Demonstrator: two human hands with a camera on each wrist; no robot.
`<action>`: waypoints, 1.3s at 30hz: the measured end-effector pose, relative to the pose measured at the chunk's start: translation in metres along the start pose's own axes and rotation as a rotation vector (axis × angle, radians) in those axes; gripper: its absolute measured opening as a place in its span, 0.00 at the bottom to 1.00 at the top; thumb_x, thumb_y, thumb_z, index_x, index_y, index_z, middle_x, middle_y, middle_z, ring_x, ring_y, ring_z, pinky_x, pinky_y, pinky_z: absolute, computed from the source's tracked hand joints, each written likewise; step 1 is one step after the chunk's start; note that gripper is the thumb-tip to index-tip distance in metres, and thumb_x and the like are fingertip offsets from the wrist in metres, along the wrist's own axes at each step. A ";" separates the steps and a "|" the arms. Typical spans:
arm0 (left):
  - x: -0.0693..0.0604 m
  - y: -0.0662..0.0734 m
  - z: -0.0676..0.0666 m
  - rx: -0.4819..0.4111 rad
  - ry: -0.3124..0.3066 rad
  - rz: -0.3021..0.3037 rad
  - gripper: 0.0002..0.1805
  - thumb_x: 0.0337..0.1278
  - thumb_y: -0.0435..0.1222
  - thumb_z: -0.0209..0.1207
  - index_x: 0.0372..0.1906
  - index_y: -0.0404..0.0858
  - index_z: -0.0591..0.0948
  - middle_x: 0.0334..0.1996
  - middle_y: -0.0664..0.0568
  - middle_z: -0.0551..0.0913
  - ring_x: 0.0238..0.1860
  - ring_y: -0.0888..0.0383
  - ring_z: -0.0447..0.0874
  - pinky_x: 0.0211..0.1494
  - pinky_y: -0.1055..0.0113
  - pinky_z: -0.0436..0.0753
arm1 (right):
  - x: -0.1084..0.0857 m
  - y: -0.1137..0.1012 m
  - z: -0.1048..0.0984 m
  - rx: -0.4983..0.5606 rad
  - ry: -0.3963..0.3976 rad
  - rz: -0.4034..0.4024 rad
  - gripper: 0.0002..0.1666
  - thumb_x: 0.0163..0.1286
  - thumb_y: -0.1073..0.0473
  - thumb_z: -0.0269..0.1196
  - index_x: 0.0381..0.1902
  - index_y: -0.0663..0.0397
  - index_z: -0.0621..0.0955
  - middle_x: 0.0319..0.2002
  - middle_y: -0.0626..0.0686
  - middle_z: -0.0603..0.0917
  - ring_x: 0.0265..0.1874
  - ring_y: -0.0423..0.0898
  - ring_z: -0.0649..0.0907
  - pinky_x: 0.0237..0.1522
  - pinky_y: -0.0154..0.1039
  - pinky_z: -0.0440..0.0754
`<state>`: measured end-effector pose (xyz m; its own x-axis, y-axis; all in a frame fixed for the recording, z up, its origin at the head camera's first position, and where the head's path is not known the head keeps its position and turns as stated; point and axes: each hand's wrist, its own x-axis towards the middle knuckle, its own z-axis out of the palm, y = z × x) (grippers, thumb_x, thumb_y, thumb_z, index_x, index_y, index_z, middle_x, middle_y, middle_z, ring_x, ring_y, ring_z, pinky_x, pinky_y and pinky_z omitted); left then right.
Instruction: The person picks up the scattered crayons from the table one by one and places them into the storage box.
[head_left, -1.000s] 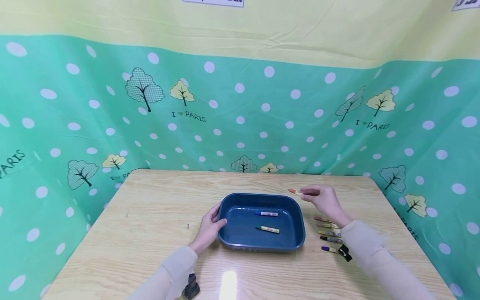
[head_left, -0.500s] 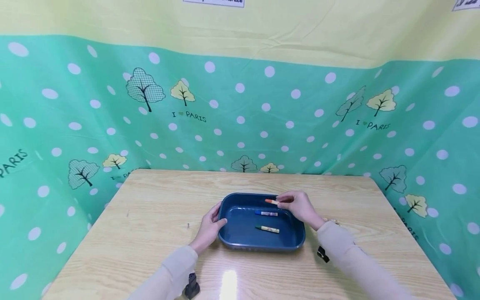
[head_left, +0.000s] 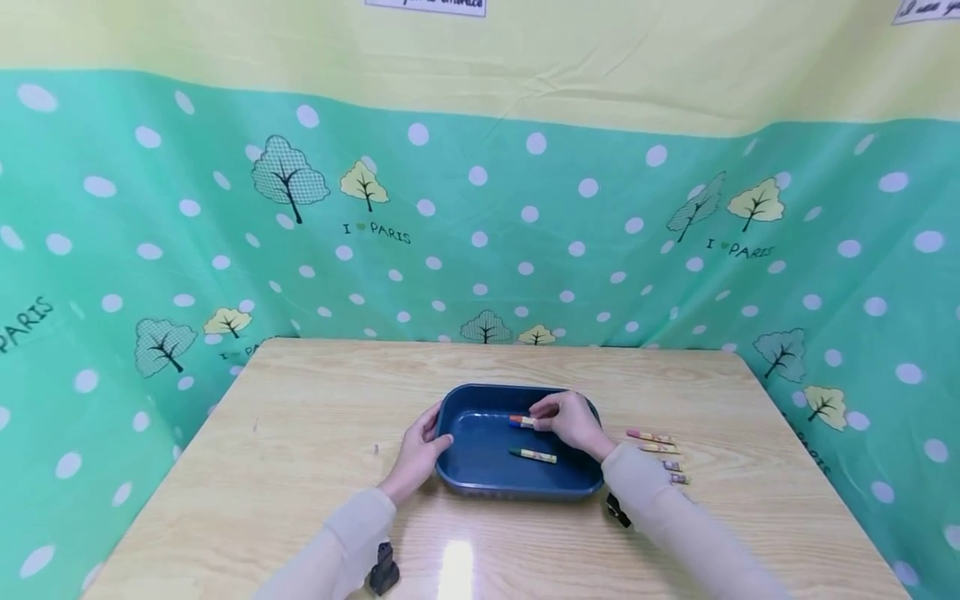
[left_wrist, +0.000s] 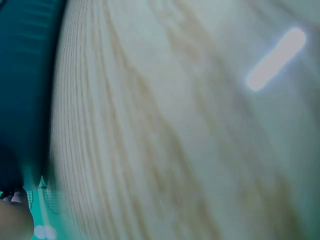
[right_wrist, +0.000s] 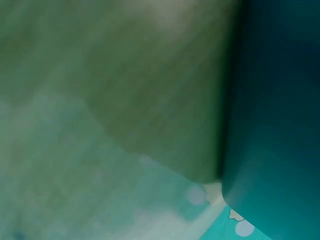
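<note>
A dark blue rectangular plastic tray [head_left: 480, 483] sits on the wooden table. My left hand [head_left: 416, 458] grips its left rim, thumb over the edge. In the left wrist view, only a bit of that hand [left_wrist: 15, 220] shows beside the tray wall [left_wrist: 25, 90]. My right hand [head_left: 573, 423] reaches over the tray's right side and pinches an orange crayon [head_left: 517, 417] low inside. Right against it lies a blue crayon [head_left: 516, 423], mostly covered. A green crayon [head_left: 536, 455] lies nearer the front of the tray. The right wrist view shows just the tray's outer wall [right_wrist: 275, 125] and blurred table.
Right of the tray, several crayons lie in a column, among them a pink one [head_left: 648, 436]; my right sleeve [head_left: 652, 500] partly covers them. Black wrist devices hang under both wrists, the left one [head_left: 384, 571] near the table. A patterned curtain [head_left: 480, 250] stands behind the table.
My right hand has carried the orange crayon leftward and down, from beyond the tray's right rim to beside the blue crayon. The left hand keeps its grip on the rim.
</note>
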<state>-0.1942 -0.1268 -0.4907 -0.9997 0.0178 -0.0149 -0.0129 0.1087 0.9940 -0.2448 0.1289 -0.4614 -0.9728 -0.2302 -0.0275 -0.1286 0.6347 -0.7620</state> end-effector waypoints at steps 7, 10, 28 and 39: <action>0.000 0.001 -0.001 0.002 -0.011 0.000 0.33 0.54 0.23 0.51 0.67 0.30 0.58 0.66 0.33 0.59 0.66 0.40 0.59 0.66 0.52 0.65 | 0.000 0.002 0.006 -0.024 -0.016 0.019 0.10 0.50 0.70 0.68 0.32 0.56 0.85 0.28 0.49 0.85 0.29 0.40 0.83 0.35 0.36 0.84; 0.000 0.001 -0.001 0.005 -0.006 -0.002 0.33 0.54 0.23 0.51 0.67 0.31 0.59 0.66 0.33 0.60 0.66 0.40 0.60 0.65 0.52 0.65 | 0.000 0.002 0.006 -0.020 -0.021 0.029 0.10 0.50 0.69 0.67 0.32 0.55 0.85 0.28 0.48 0.85 0.29 0.40 0.82 0.35 0.37 0.84; 0.000 0.000 0.000 -0.005 0.011 -0.013 0.33 0.54 0.23 0.51 0.67 0.32 0.59 0.66 0.34 0.60 0.66 0.41 0.61 0.65 0.53 0.66 | 0.001 0.006 0.008 0.017 0.023 -0.012 0.11 0.54 0.67 0.66 0.38 0.58 0.84 0.32 0.50 0.86 0.33 0.42 0.84 0.37 0.37 0.85; 0.000 -0.001 -0.001 -0.005 0.005 0.007 0.33 0.53 0.23 0.51 0.67 0.30 0.59 0.65 0.33 0.61 0.65 0.40 0.61 0.65 0.53 0.66 | 0.001 0.002 0.005 0.096 0.022 -0.019 0.12 0.56 0.67 0.64 0.40 0.58 0.84 0.34 0.51 0.86 0.34 0.42 0.84 0.37 0.36 0.85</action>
<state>-0.1946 -0.1280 -0.4917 -0.9999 0.0137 -0.0074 -0.0059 0.1036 0.9946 -0.2453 0.1261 -0.4658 -0.9744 -0.2247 0.0006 -0.1289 0.5569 -0.8205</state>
